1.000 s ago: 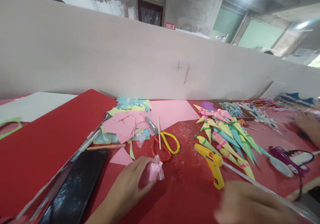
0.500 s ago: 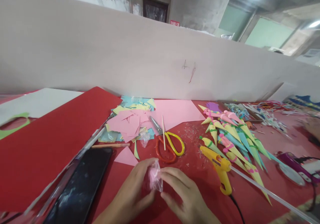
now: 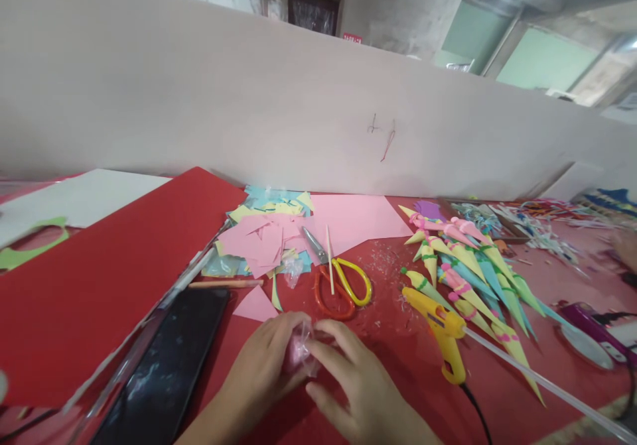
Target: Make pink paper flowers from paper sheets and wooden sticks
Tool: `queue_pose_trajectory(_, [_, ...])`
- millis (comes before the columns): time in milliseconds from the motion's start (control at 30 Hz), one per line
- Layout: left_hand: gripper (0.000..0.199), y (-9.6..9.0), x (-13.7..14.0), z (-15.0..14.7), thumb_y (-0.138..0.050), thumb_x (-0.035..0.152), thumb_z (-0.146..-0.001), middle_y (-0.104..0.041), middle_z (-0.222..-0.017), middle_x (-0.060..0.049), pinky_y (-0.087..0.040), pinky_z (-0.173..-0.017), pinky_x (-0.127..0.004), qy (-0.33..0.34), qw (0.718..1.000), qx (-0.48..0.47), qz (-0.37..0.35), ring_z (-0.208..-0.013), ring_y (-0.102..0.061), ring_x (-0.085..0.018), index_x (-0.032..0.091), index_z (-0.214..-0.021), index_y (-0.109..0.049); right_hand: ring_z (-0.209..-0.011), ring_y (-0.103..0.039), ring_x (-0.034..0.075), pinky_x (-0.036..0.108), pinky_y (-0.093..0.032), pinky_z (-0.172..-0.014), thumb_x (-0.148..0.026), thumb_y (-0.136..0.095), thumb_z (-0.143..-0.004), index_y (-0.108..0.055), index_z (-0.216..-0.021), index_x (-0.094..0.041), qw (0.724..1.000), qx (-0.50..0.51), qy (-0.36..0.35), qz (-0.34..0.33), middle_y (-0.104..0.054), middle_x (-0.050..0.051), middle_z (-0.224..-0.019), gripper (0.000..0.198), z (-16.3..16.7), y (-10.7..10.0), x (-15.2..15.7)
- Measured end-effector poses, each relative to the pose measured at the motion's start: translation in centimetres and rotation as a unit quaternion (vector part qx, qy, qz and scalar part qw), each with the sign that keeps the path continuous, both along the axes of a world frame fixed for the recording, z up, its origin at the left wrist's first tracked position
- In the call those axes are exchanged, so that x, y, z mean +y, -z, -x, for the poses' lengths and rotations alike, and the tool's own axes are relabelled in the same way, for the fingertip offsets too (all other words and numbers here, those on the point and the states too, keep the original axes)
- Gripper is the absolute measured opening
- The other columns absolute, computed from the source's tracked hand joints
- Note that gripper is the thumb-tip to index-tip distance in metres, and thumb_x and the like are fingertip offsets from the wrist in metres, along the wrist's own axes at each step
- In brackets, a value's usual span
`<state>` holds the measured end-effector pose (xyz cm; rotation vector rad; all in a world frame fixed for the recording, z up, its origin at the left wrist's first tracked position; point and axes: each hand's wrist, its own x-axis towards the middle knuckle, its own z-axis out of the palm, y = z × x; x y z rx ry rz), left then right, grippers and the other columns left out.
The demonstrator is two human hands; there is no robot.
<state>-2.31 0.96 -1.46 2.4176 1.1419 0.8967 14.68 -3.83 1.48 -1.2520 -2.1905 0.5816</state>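
Observation:
A small crinkled clear plastic bag with something pink inside is between my two hands, low in the middle of the view. Fingers and thumb of my left hand are wrapped round its left side. My right hand has its fingertips on the bag's right edge, with the thumb lower down. What the pink content is, I cannot make out. Just beyond my hands lie a pink paper triangle and scissors with one red and one yellow handle, a thin pale stick across them.
A yellow glue gun with a long glue stick lies at right, beside a pile of decorated paper cones. Left are a black phone, a pencil and red card. Paper pieces lie behind; another person's hand is far right.
The plastic bag has tipped down and sits deeper in my left hand. My right fingers have shifted left over it. The whole view has moved slightly.

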Motion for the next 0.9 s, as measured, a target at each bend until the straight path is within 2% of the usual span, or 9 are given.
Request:
queue_pose_trajectory(100, [0.026,-0.5,0.3,0.0,-0.058,0.027,-0.069,-0.066,-0.083,-0.004,-0.050,-0.063,-0.027,0.004,1.000,0.020,0.019,-0.072,-0.063,-0.019,0.021,-0.092,-0.050,-0.111,-0.045,0.023,0.034,-0.041,-0.092,-0.032,-0.051,-0.078,-0.045,-0.119,-0.021,0.998,-0.037,-0.036,0.044,-0.042,0.010,-0.126,0.043,0.0,-0.4,0.2])
queue_pose_trajectory(200, [0.022,-0.7,0.5,0.2,-0.055,0.022,-0.071,-0.066,-0.082,-0.005,-0.050,-0.064,-0.028,0.017,0.999,0.037,0.005,-0.073,-0.063,-0.019,0.020,-0.093,-0.051,-0.111,-0.045,0.023,0.034,-0.041,-0.092,-0.039,-0.052,-0.077,-0.045,-0.120,-0.025,0.994,-0.050,-0.063,0.080,-0.039,0.008,-0.128,0.046,0.2,-1.0,0.5])
queue_pose_trajectory(300, [0.019,-0.6,0.6,0.3,-0.051,0.016,-0.072,-0.066,-0.083,-0.005,-0.048,-0.064,-0.029,0.021,0.998,0.055,0.017,-0.075,-0.062,-0.019,0.019,-0.091,-0.052,-0.109,-0.046,0.024,0.035,-0.041,-0.091,-0.040,-0.053,-0.076,-0.045,-0.121,-0.025,0.990,-0.067,-0.070,0.102,-0.039,0.008,-0.127,0.047,0.6,-1.3,0.7])
queue_pose_trajectory(400, [0.018,-0.3,0.5,0.4,-0.049,0.014,-0.072,-0.065,-0.082,-0.004,-0.048,-0.063,-0.027,0.008,0.997,0.056,0.057,-0.073,-0.062,-0.017,0.020,-0.089,-0.050,-0.109,-0.047,0.026,0.036,-0.042,-0.089,-0.038,-0.054,-0.076,-0.042,-0.123,-0.022,0.988,-0.085,-0.078,0.103,-0.040,0.011,-0.127,0.051,0.8,-1.7,1.1])
queue_pose_trajectory(533, [0.019,0.0,0.4,0.7,-0.051,0.019,-0.072,-0.065,-0.083,-0.003,-0.048,-0.062,-0.025,-0.019,0.997,0.058,0.052,-0.073,-0.063,-0.017,0.021,-0.091,-0.048,-0.104,-0.051,0.021,0.032,-0.042,-0.088,-0.029,-0.049,-0.081,-0.051,-0.116,-0.021,0.991,-0.064,-0.087,0.074,-0.053,0.007,-0.115,0.036,0.2,-3.2,1.8])
queue_pose_trajectory(633, [0.022,0.3,0.6,0.9,-0.051,0.027,-0.075,-0.066,-0.084,-0.004,-0.048,-0.061,-0.026,-0.065,0.996,0.061,0.020,-0.072,-0.063,-0.018,0.020,-0.096,-0.047,-0.093,-0.055,0.013,0.025,-0.043,-0.082,-0.026,-0.045,-0.083,-0.047,-0.120,-0.023,0.998,0.008,-0.038,0.052,-0.060,0.002,-0.106,0.037,-0.6,-5.2,2.7])
queue_pose_trajectory(700, [0.023,0.4,0.7,0.8,-0.050,0.029,-0.076,-0.065,-0.083,-0.004,-0.048,-0.061,-0.026,-0.085,0.994,0.073,0.009,-0.072,-0.063,-0.018,0.020,-0.097,-0.047,-0.081,-0.058,0.010,0.022,-0.044,-0.074,-0.029,-0.044,-0.084,-0.051,-0.115,-0.025,0.999,0.010,0.006,0.041,-0.063,-0.001,-0.097,0.033,-0.9,-6.5,4.2])
queue_pose_trajectory(800, [0.026,0.7,0.7,0.5,-0.050,0.020,-0.073,-0.065,-0.087,-0.005,-0.048,-0.068,-0.029,-0.082,0.991,0.106,-0.017,-0.077,-0.062,-0.020,0.019,-0.099,-0.050,-0.081,-0.058,0.013,0.024,-0.043,-0.071,-0.034,-0.045,-0.083,-0.056,-0.108,-0.024,0.990,-0.093,0.092,0.044,-0.065,0.000,-0.091,0.029,-1.4,-7.5,8.6])
queue_pose_trajectory(900, [0.038,0.8,0.6,0.4,-0.050,0.012,-0.068,-0.063,-0.098,-0.007,-0.047,-0.075,-0.032,-0.070,0.987,0.139,-0.048,-0.089,-0.059,-0.022,0.018,-0.105,-0.050,-0.096,-0.054,0.016,0.026,-0.041,-0.081,-0.030,-0.051,-0.081,-0.051,-0.114,-0.023,0.952,-0.213,0.182,0.121,-0.059,0.003,-0.108,0.034,-2.4,-7.1,14.8])
